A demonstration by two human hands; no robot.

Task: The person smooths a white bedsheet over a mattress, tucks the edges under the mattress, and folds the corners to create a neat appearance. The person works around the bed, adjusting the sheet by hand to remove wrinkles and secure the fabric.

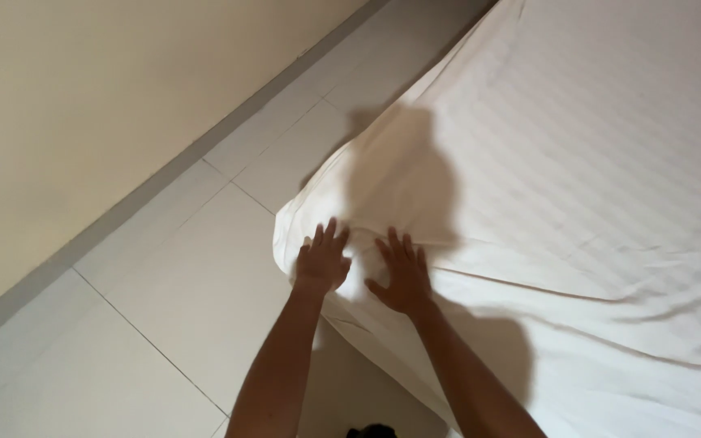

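I see both forearms reaching forward from the bottom edge. My left hand [322,259] lies flat on the corner of the white sheet [594,162], fingers [330,234] apart and extended, gripping nothing. My right hand [403,276] rests just beside it, palm down, fingers spread, also pressing rather than holding. Between the two hands the cloth bunches slightly over the corner of the bed [383,373].

Procedure, as I judge it: keep both palms flat and press evenly, working outward from the corner so folds move toward the edge rather than gathering under the hands. Avoid pinching the fabric; pinching would raise new creases. A long crease runs to the right of my right hand and appears to need the same treatment.

Beyond the hands, the sheet covers the bed toward the upper right, faintly striped. To the left, the tiled floor [164,308] meets a grey skirting strip [123,207] and a cream wall [83,97].
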